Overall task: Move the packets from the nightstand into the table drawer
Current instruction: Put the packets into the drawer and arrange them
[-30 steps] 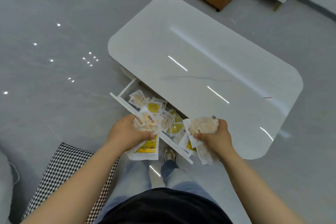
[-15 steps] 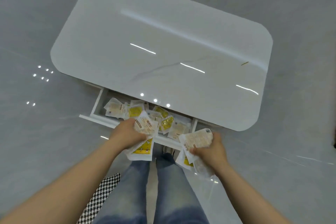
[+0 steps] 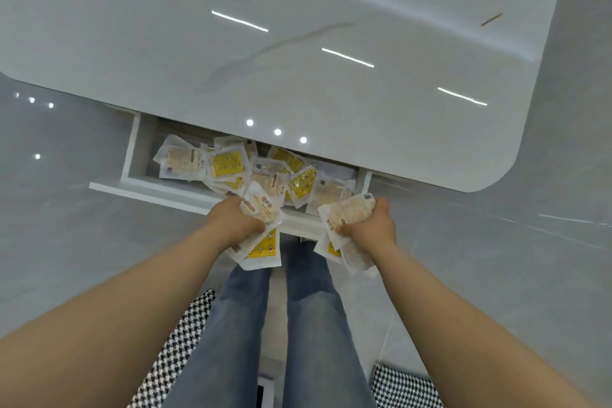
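Both hands have edged up to the drawer front since half a second ago, and the table (image 3: 298, 43) now fills more of my view. My left hand (image 3: 236, 220) grips the left bunch (image 3: 261, 243) of packets with its fingers curled round it. The top packet lies across the front edge of the drawer (image 3: 165, 190), and a yellow one hangs below the hand, outside. My right hand (image 3: 371, 225) pinches the right bunch (image 3: 347, 214), thumb pressed on top, just short of the drawer's right front corner and also outside the front edge.

The drawer stands pulled out from under the table's near edge. It already holds a loose pile (image 3: 228, 164) spread from its left wall to its right end. The nightstand is out of my view, so I cannot tell whether more packets wait there.

I judge this to be the drop-off step: the packets have arrived but are not yet released. Next I would carry both bunches forward over the front edge, hold them low above the pile and spread the fingers. The table's near edge covers the back of the drawer, so the opening is narrow. The hanging packets must clear the front edge first, or they may catch on it and slip to the floor (image 3: 66, 225).
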The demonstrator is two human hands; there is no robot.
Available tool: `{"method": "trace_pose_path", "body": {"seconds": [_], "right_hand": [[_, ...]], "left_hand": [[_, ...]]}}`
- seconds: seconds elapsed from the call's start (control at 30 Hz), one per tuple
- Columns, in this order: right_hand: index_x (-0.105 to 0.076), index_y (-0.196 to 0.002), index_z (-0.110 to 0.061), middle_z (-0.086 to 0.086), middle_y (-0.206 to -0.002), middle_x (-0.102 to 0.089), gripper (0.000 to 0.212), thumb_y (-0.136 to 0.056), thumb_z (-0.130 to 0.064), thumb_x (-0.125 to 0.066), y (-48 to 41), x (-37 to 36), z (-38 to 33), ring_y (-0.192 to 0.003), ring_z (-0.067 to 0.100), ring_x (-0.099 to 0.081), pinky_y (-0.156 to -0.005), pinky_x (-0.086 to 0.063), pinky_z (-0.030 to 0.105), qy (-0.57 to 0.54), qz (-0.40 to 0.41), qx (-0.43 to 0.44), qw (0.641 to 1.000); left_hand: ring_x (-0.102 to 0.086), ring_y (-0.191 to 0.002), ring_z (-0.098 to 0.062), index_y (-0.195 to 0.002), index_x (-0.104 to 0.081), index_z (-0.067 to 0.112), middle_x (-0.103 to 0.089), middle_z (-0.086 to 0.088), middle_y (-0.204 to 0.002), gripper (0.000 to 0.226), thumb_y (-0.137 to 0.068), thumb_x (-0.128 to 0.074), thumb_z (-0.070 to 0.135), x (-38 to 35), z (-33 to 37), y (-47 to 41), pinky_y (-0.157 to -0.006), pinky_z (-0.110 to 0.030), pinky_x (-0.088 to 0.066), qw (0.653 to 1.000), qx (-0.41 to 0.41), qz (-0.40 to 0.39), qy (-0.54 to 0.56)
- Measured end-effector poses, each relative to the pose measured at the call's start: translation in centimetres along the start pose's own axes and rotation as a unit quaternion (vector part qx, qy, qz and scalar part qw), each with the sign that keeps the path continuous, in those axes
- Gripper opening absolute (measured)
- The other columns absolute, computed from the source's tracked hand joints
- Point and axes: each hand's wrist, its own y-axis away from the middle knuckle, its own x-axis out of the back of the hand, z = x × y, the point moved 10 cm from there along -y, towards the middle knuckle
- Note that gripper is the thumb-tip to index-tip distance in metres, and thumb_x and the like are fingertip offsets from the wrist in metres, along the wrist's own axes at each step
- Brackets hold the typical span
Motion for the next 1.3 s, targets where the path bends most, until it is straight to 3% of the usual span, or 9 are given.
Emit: {"method": "trace_pose_path", "body": {"seconds": [0.23, 0.5, 0.63, 0.8, 0.93, 1.1, 1.3], "right_hand": [[-0.031, -0.132, -0.014, 0.009, -0.133, -0.050, 0.078, -0.073, -0.015, -0.081, -6.7, -4.0, 1.0, -0.121, 0.030, -0.050, -0.084, -0.046, 0.036, -0.006, -0.001, -0.022, 1.000], [-0.034, -0.132, -0.016, 0.008, -0.128, -0.053, 0.077, -0.072, -0.014, -0.082, -11.0, -6.2, 0.4, -0.115, 0.028, -0.054, -0.079, -0.045, 0.030, -0.068, 0.035, 0.016, 0.997], [-0.037, -0.127, -0.013, 0.009, -0.122, -0.054, 0.067, -0.075, -0.009, -0.078, -12.5, -6.4, -0.1, -0.111, 0.027, -0.054, -0.079, -0.046, 0.030, -0.043, 0.048, 0.045, 0.997], [-0.053, -0.116, -0.008, 0.011, -0.096, -0.060, 0.032, -0.084, -0.001, -0.054, -14.2, -5.4, 1.1, -0.089, 0.030, -0.065, -0.074, -0.054, 0.036, -0.039, 0.077, 0.018, 0.996], [-0.056, -0.116, -0.010, 0.014, -0.099, -0.064, 0.033, -0.085, 0.002, -0.050, -14.3, -4.3, 1.6, -0.085, 0.026, -0.062, -0.067, -0.048, 0.029, -0.035, 0.093, 0.016, 0.995], [-0.056, -0.117, -0.010, 0.010, -0.094, -0.061, 0.034, -0.085, 0.001, -0.053, -13.5, -4.6, 2.1, -0.079, 0.023, -0.058, -0.055, -0.042, 0.021, -0.002, 0.054, 0.027, 0.998], [-0.058, -0.115, -0.010, 0.009, -0.097, -0.062, 0.029, -0.087, -0.005, -0.055, -8.8, -3.6, 1.2, -0.083, 0.023, -0.059, -0.068, -0.045, 0.027, 0.039, 0.048, 0.068, 0.996]], "left_hand": [[-0.059, -0.106, -0.030, -0.116, -0.055, 0.009, -0.061, -0.011, -0.118, 0.040, -0.080, -0.068, 0.019, -2.4, -0.8, -7.6, -0.078, -0.033, -0.049, 0.999, 0.020, 0.029, 0.032], [-0.058, -0.108, -0.032, -0.115, -0.056, 0.010, -0.061, -0.012, -0.119, 0.037, -0.081, -0.068, 0.019, -3.5, 0.3, -12.4, -0.088, -0.038, -0.050, 0.998, -0.001, 0.055, 0.043], [-0.058, -0.107, -0.031, -0.112, -0.055, 0.012, -0.062, -0.011, -0.118, 0.033, -0.081, -0.067, 0.019, -3.7, 0.7, -13.5, -0.088, -0.038, -0.051, 0.997, -0.006, 0.059, 0.042], [-0.059, -0.108, -0.030, -0.114, -0.056, 0.011, -0.062, -0.011, -0.119, 0.035, -0.082, -0.067, 0.017, -4.3, 0.9, -14.0, -0.079, -0.033, -0.048, 0.998, -0.002, 0.049, 0.032], [-0.058, -0.109, -0.030, -0.120, -0.054, 0.012, -0.061, -0.011, -0.123, 0.040, -0.083, -0.066, 0.019, -4.5, 1.4, -14.0, -0.082, -0.034, -0.048, 0.999, -0.015, 0.041, 0.030], [-0.046, -0.125, -0.029, -0.141, -0.037, 0.009, -0.046, -0.011, -0.140, 0.067, -0.083, -0.067, 0.024, -4.0, 1.7, -13.6, -0.094, -0.032, -0.040, 0.998, -0.023, 0.053, 0.017], [-0.051, -0.119, -0.027, -0.137, -0.041, 0.009, -0.052, -0.010, -0.133, 0.060, -0.084, -0.065, 0.024, -1.8, 4.1, -9.5, -0.087, -0.029, -0.041, 0.993, -0.088, 0.069, -0.030]]}}
